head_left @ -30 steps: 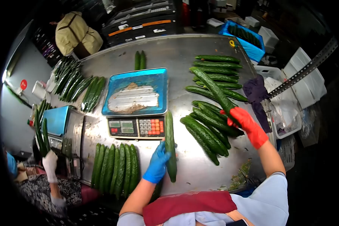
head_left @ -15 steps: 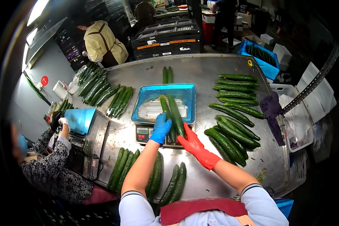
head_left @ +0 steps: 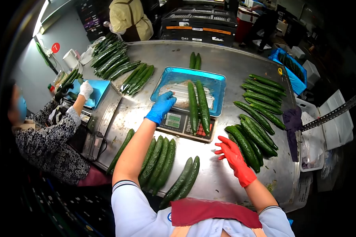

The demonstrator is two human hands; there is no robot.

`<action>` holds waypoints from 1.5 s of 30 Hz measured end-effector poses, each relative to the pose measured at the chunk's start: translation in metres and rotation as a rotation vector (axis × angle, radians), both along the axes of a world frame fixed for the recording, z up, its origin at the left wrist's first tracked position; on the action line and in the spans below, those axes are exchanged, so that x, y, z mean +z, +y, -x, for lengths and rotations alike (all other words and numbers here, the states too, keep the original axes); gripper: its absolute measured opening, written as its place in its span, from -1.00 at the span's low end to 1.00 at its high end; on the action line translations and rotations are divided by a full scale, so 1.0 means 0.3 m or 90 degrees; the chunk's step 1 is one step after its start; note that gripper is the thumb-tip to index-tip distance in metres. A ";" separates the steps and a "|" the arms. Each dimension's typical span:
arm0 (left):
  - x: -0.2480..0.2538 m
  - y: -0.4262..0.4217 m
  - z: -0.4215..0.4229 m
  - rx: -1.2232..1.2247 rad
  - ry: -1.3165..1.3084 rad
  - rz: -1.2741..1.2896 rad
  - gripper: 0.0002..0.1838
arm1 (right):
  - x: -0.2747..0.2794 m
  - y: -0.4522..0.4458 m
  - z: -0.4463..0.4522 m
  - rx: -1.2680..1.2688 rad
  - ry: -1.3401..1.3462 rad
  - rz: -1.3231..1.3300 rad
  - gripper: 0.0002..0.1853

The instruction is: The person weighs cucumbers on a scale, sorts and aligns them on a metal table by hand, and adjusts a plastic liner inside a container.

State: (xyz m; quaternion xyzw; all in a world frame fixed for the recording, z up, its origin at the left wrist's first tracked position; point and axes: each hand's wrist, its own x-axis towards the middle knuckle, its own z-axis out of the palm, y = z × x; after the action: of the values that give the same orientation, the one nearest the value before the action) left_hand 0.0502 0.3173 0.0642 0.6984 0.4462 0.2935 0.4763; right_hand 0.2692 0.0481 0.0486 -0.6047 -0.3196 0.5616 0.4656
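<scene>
Cucumbers on scale: two cucumbers (head_left: 193, 106) lie side by side on the electronic scale (head_left: 178, 131), upper ends over its blue tray (head_left: 222, 91), lower ends over the red-keyed keypad (head_left: 209, 129).
Blue glove: the person's left hand (head_left: 161, 107) is over the tray's left edge, fingers close together; whether it grips the rim cannot be told.
Red glove: the right hand (head_left: 232, 157), fingers spread and holding nothing, is between the scale and the loose cucumbers (head_left: 249, 144).
Scale display: the greenish panel (head_left: 172, 119) shows figures too small to read.
Red disc: the wall sign (head_left: 55, 47) reads "7".
Black crates: the stacked crates (head_left: 203, 21) bear orange strips and white labels, their print illegible.
Near edge: another cucumber pair (head_left: 182, 179) lies beside a row of cucumbers (head_left: 158, 160).
Clear bags: packed cucumbers (head_left: 136, 80) lie left of the tray.
</scene>
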 end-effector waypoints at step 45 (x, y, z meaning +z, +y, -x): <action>-0.177 0.045 0.891 0.020 0.547 -0.141 0.13 | -0.147 -0.309 0.130 0.142 0.168 0.184 -0.66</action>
State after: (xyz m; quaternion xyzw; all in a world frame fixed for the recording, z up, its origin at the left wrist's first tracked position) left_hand -0.2171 0.3310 0.0112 0.7970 0.5802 0.0304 0.1653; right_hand 0.2303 -0.0445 0.0044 -0.5475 -0.2370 0.7237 0.3469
